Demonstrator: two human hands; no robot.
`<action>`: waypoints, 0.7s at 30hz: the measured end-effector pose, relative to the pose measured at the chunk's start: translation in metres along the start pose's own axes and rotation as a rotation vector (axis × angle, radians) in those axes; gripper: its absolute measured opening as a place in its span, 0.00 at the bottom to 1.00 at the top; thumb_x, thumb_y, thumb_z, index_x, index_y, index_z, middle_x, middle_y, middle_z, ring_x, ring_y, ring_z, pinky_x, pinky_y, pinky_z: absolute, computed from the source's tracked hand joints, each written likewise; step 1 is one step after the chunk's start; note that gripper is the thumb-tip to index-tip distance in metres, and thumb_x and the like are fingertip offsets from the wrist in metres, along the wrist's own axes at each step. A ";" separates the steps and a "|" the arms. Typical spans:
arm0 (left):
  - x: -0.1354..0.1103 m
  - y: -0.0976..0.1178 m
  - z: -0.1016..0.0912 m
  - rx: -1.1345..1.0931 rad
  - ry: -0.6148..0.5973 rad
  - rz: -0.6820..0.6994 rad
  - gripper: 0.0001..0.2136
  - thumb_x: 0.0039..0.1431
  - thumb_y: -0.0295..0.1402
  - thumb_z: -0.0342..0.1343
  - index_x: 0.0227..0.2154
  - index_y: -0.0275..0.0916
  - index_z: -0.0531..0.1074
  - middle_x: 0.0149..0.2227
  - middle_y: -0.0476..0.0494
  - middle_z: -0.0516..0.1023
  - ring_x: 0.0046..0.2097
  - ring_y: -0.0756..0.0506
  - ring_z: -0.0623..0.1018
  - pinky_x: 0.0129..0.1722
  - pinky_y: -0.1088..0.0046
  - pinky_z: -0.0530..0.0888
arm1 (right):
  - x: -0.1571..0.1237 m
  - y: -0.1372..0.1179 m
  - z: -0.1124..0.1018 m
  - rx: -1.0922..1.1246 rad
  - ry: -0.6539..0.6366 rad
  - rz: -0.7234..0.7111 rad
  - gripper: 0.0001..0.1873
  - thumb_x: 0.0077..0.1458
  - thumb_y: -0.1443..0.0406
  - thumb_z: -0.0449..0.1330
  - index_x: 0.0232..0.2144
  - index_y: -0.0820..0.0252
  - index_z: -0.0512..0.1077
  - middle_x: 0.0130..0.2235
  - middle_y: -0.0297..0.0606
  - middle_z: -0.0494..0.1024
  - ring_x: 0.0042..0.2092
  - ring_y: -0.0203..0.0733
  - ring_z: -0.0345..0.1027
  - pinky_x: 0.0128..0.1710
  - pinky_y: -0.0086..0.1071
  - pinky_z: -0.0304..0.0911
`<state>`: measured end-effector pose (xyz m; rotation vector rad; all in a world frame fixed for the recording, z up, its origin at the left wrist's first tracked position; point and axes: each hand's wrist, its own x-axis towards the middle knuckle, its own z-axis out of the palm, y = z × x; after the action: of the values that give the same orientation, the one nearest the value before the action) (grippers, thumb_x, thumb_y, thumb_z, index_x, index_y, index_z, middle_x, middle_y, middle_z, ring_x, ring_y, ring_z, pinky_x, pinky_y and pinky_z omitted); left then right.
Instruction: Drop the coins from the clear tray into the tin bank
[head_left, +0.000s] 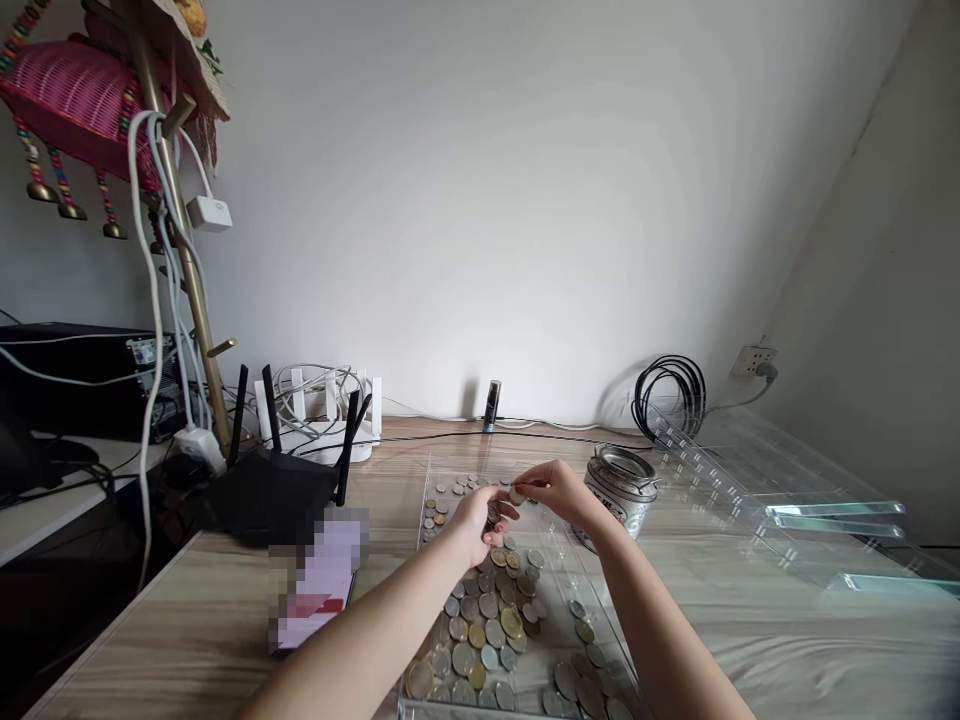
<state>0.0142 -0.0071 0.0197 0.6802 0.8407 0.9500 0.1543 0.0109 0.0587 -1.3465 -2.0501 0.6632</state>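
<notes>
A clear plastic tray (424,520) lies on the wooden table and holds several silver and gold coins (487,620). My left hand (474,520) hovers over the tray's middle, fingers curled around a few coins. My right hand (551,490) is just to its right, thumb and fingers pinched on a single small coin (517,495). The two hands almost touch above the coins. A silver tin can (621,490) stands open right beside my right wrist.
A black router (274,490) and a white router (322,425) sit at the back left, with a phone (319,585) in front. Clear acrylic racks (757,480) lie to the right, and a coiled black cable (671,395) leans on the wall.
</notes>
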 end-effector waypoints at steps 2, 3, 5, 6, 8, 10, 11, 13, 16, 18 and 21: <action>0.001 -0.001 0.000 0.031 -0.003 0.041 0.06 0.48 0.30 0.45 0.25 0.33 0.64 0.20 0.48 0.66 0.15 0.58 0.55 0.13 0.82 0.42 | 0.001 -0.001 0.003 0.009 -0.014 -0.001 0.10 0.39 0.64 0.55 0.24 0.63 0.74 0.26 0.37 0.76 0.29 0.39 0.68 0.29 0.28 0.60; 0.001 -0.001 0.000 0.054 -0.008 0.054 0.04 0.47 0.28 0.46 0.25 0.33 0.64 0.20 0.48 0.66 0.15 0.59 0.56 0.13 0.82 0.42 | 0.001 -0.002 0.003 0.014 -0.027 -0.012 0.10 0.39 0.64 0.55 0.24 0.62 0.74 0.26 0.37 0.76 0.29 0.39 0.68 0.29 0.28 0.60; 0.002 -0.002 0.000 0.094 -0.007 0.064 0.03 0.45 0.26 0.47 0.25 0.33 0.64 0.20 0.48 0.67 0.15 0.59 0.57 0.13 0.82 0.43 | -0.001 -0.006 0.001 0.006 -0.010 -0.052 0.10 0.40 0.63 0.54 0.23 0.62 0.74 0.25 0.37 0.76 0.29 0.38 0.67 0.29 0.28 0.60; 0.002 -0.003 -0.001 0.107 0.003 0.064 0.03 0.44 0.25 0.48 0.25 0.33 0.63 0.20 0.48 0.67 0.16 0.59 0.57 0.13 0.82 0.43 | -0.003 -0.008 -0.004 -0.026 0.060 -0.065 0.11 0.41 0.63 0.54 0.23 0.61 0.74 0.26 0.36 0.76 0.29 0.38 0.67 0.29 0.28 0.60; 0.001 -0.003 -0.001 0.111 0.036 0.060 0.03 0.44 0.24 0.47 0.25 0.34 0.63 0.20 0.48 0.67 0.15 0.59 0.57 0.13 0.82 0.44 | -0.009 -0.010 -0.019 -0.156 0.343 -0.043 0.12 0.43 0.61 0.52 0.25 0.59 0.74 0.27 0.36 0.76 0.29 0.38 0.66 0.29 0.29 0.59; 0.001 -0.002 -0.001 0.092 0.077 0.049 0.03 0.45 0.24 0.45 0.25 0.34 0.62 0.20 0.49 0.65 0.15 0.59 0.57 0.13 0.82 0.44 | -0.016 -0.007 -0.041 -0.333 0.669 0.050 0.13 0.43 0.60 0.52 0.27 0.57 0.74 0.29 0.37 0.75 0.31 0.40 0.66 0.29 0.30 0.58; 0.001 -0.002 -0.001 0.079 0.089 0.038 0.04 0.45 0.23 0.44 0.25 0.34 0.62 0.19 0.49 0.65 0.15 0.59 0.57 0.13 0.82 0.44 | -0.019 -0.002 -0.053 -0.421 0.776 0.119 0.13 0.43 0.59 0.52 0.27 0.57 0.74 0.30 0.38 0.75 0.32 0.41 0.65 0.28 0.31 0.58; 0.000 -0.001 -0.001 0.063 0.100 0.008 0.04 0.45 0.23 0.43 0.26 0.33 0.61 0.19 0.49 0.64 0.15 0.59 0.56 0.13 0.83 0.44 | -0.024 0.012 -0.074 -0.552 0.825 0.259 0.13 0.41 0.59 0.53 0.26 0.56 0.75 0.29 0.40 0.75 0.32 0.43 0.65 0.26 0.31 0.56; 0.001 -0.002 -0.001 0.055 0.095 -0.046 0.06 0.45 0.21 0.41 0.26 0.33 0.60 0.18 0.49 0.63 0.14 0.59 0.55 0.13 0.83 0.44 | -0.025 0.038 -0.091 -0.594 0.695 0.362 0.12 0.39 0.61 0.53 0.25 0.56 0.75 0.26 0.40 0.75 0.29 0.42 0.65 0.23 0.30 0.55; 0.002 -0.002 -0.002 0.046 0.099 -0.066 0.07 0.44 0.20 0.40 0.27 0.33 0.60 0.18 0.49 0.63 0.14 0.59 0.56 0.12 0.84 0.45 | -0.024 0.050 -0.093 -0.588 0.631 0.352 0.12 0.39 0.61 0.53 0.24 0.56 0.75 0.24 0.39 0.75 0.28 0.41 0.65 0.23 0.29 0.54; 0.004 -0.003 -0.003 0.045 0.126 -0.073 0.10 0.44 0.18 0.39 0.30 0.32 0.59 0.21 0.45 0.67 0.16 0.57 0.61 0.13 0.84 0.49 | -0.024 0.051 -0.087 -0.658 0.661 0.311 0.12 0.38 0.61 0.53 0.23 0.56 0.75 0.24 0.39 0.74 0.28 0.42 0.64 0.24 0.31 0.54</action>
<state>0.0146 -0.0050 0.0147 0.6287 0.9944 0.9176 0.2559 0.0148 0.0796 -1.9404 -1.5561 -0.3709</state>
